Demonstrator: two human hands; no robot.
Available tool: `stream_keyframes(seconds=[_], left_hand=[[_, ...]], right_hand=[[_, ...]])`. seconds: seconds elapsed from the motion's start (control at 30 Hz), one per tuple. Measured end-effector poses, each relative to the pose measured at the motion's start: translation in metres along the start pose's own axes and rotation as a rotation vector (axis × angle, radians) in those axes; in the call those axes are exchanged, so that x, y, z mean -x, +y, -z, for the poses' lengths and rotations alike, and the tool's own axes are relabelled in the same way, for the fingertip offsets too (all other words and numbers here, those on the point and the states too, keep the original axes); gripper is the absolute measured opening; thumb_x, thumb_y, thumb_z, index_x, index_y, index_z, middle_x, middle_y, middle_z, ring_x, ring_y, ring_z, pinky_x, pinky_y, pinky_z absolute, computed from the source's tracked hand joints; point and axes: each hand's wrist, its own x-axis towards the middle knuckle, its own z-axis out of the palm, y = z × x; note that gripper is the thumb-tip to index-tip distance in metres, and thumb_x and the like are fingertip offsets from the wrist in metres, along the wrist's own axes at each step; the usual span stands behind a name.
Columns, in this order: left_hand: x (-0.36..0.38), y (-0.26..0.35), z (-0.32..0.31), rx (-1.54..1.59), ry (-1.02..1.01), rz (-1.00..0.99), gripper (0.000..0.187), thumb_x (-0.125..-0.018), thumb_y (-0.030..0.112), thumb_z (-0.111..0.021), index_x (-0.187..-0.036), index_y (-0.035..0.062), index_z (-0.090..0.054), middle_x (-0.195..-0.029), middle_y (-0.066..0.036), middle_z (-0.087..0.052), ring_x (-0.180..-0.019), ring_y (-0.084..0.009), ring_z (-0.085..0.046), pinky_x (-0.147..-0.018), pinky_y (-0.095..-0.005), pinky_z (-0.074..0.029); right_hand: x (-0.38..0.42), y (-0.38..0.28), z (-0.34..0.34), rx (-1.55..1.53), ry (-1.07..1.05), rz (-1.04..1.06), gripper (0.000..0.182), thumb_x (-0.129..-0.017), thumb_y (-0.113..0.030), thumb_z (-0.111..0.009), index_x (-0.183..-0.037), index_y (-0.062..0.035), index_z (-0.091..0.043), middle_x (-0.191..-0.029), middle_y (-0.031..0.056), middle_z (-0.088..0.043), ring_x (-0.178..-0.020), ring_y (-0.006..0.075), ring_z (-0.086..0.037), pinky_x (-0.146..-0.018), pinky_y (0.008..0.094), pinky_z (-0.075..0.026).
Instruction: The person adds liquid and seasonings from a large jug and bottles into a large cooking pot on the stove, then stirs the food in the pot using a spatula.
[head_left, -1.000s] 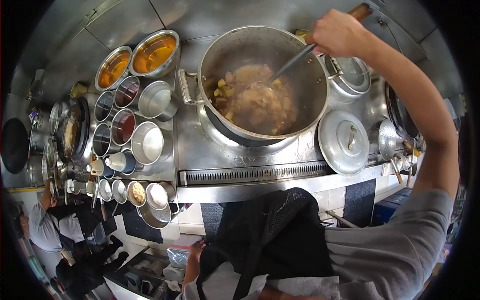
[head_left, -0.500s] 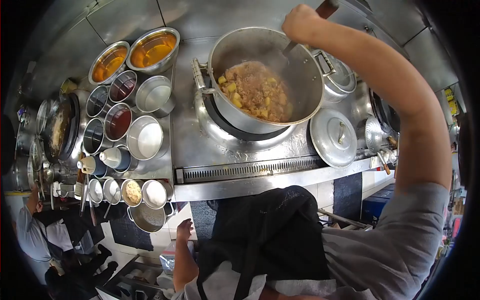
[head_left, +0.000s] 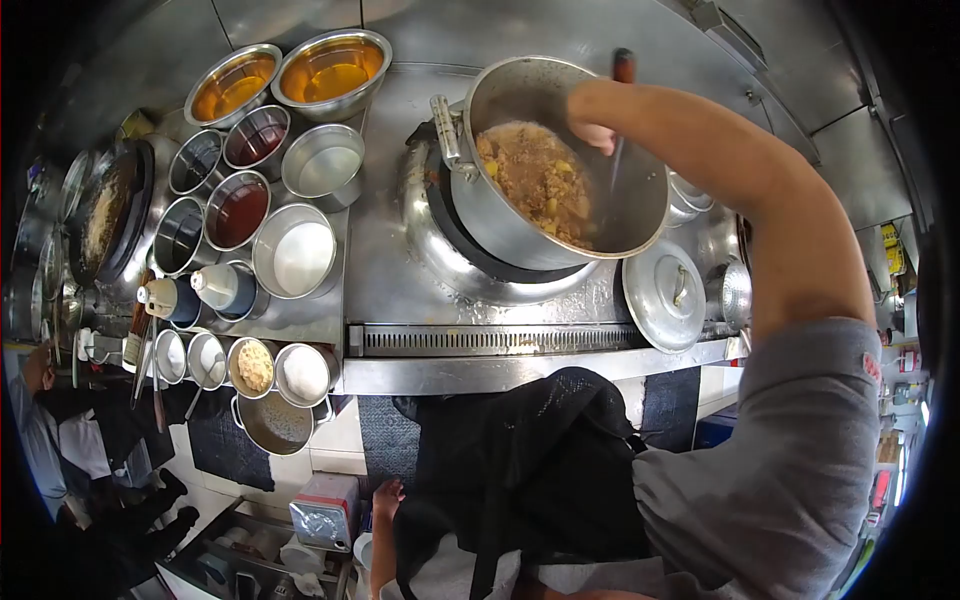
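In the head view my right hand (head_left: 594,118) reaches over the rim of a large metal pot (head_left: 495,228), closed around a long-handled stirring tool (head_left: 623,66) with a brown wooden grip. Its metal shaft slants down into the pot; the working end is hidden. Chunky brown stew (head_left: 540,185) with yellow pieces fills the pot's bottom, and a little steam rises. The pot sits tilted on a round burner ring (head_left: 470,270). Low beside the black apron (head_left: 530,470) hangs my left hand (head_left: 388,497), fingers loosely bent and nothing visible in them.
A round metal lid (head_left: 663,300) leans right of the pot. On the left stand bowls of orange liquid (head_left: 332,82), several metal containers (head_left: 295,250), squeeze bottles (head_left: 220,288) and small seasoning pots (head_left: 252,367). Another person's sleeve (head_left: 35,440) shows at far left.
My right hand has dropped from above the far rim into the pot's opening, and the tool now stands steeper. The pot appears shifted right and tilted more. My left hand hangs lower.
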Motion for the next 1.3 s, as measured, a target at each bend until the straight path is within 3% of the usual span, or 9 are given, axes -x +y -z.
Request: stream_keyframes(seconds=[0.2,0.27,0.33,0.53,0.57,0.63,0.67,0.73,1.3], left_hand=[[-0.015,-0.055,0.019,-0.320,-0.223,-0.636,0.037,-0.087,0.013,-0.063,-0.123,0.0025,-0.056,-0.112,-0.011,-0.066,-0.100,-0.0231,-0.066,-0.076,-0.0380,-0.057],[-0.014,-0.054,0.022,-1.012,-0.050,-0.963,0.039,-0.087,0.010,-0.064,-0.123,0.0007,-0.055,-0.110,-0.011,-0.066,-0.100,-0.0231,-0.066,-0.075,-0.0363,-0.057],[-0.009,-0.041,0.015,0.147,-0.244,-0.302,0.042,-0.084,0.007,-0.065,-0.126,0.0057,-0.056,-0.110,-0.009,-0.066,-0.099,-0.0230,-0.066,-0.078,-0.0359,-0.056],[0.018,0.046,0.003,0.091,0.071,0.170,0.038,-0.095,0.021,-0.056,-0.132,0.0154,-0.054,-0.118,-0.005,-0.065,-0.100,-0.0214,-0.065,-0.083,-0.0431,-0.053],[0.011,0.041,0.008,0.086,0.072,0.171,0.038,-0.095,0.021,-0.056,-0.132,0.0154,-0.054,-0.118,-0.005,-0.065,-0.100,-0.0214,-0.065,-0.083,-0.0431,-0.053],[-0.018,0.008,0.034,-0.867,-0.167,-0.637,0.038,-0.099,0.032,-0.050,-0.132,0.0144,-0.053,-0.119,-0.006,-0.065,-0.097,-0.0210,-0.065,-0.077,-0.0440,-0.051],[-0.010,0.021,0.029,-0.877,-0.163,-0.634,0.038,-0.099,0.032,-0.050,-0.132,0.0144,-0.053,-0.119,-0.006,-0.065,-0.097,-0.0210,-0.065,-0.077,-0.0440,-0.051],[0.016,0.060,0.004,-0.073,0.052,0.071,0.041,-0.097,0.035,-0.052,-0.132,0.0144,-0.053,-0.119,-0.006,-0.065,-0.095,-0.0212,-0.065,-0.075,-0.0420,-0.050],[0.042,0.101,0.015,-0.369,0.056,-0.006,0.037,-0.099,0.032,-0.050,-0.131,0.0132,-0.054,-0.116,-0.007,-0.065,-0.089,-0.0206,-0.066,-0.067,-0.0408,-0.051]], right_hand=[[-0.045,0.016,-0.137,-0.491,0.279,0.314,0.017,-0.085,-0.018,-0.063,-0.091,-0.0032,-0.069,-0.072,0.0079,-0.067,-0.069,0.0218,-0.067,-0.060,0.0379,-0.054],[-0.027,-0.009,-0.161,-0.499,0.235,0.351,0.016,-0.086,-0.013,-0.059,-0.094,-0.0064,-0.071,-0.074,0.0083,-0.068,-0.068,0.0232,-0.068,-0.060,0.0393,-0.054],[0.041,-0.031,-0.164,-0.573,0.271,0.265,0.020,-0.086,-0.012,-0.056,-0.100,-0.0108,-0.071,-0.079,0.0097,-0.070,-0.072,0.0250,-0.069,-0.062,0.0401,-0.054],[0.047,-0.055,-0.201,-0.809,0.359,0.134,0.034,-0.088,-0.012,-0.054,-0.120,-0.0177,-0.064,-0.103,0.0105,-0.070,-0.099,0.0284,-0.067,-0.081,0.0415,-0.053],[0.052,-0.060,-0.204,-0.815,0.417,0.117,0.037,-0.089,-0.012,-0.055,-0.125,-0.0189,-0.062,-0.109,0.0100,-0.069,-0.105,0.0290,-0.065,-0.086,0.0416,-0.052],[0.038,-0.074,-0.211,-0.876,0.497,0.118,0.038,-0.090,-0.013,-0.054,-0.127,-0.0199,-0.060,-0.110,0.0099,-0.069,-0.104,0.0298,-0.065,-0.086,0.0420,-0.052],[0.032,-0.080,-0.214,-0.930,0.577,0.114,0.040,-0.091,-0.014,-0.054,-0.130,-0.0209,-0.058,-0.110,0.0099,-0.069,-0.104,0.0305,-0.065,-0.087,0.0424,-0.052],[0.033,-0.087,-0.209,-0.990,0.579,0.105,0.041,-0.092,-0.015,-0.052,-0.132,-0.0218,-0.057,-0.110,0.0103,-0.069,-0.104,0.0309,-0.065,-0.087,0.0428,-0.052],[0.057,-0.089,-0.281,-1.118,0.816,-0.034,0.050,-0.091,-0.010,-0.053,-0.138,-0.0276,-0.053,-0.098,0.0121,-0.070,-0.091,0.0313,-0.067,-0.077,0.0434,-0.053]])
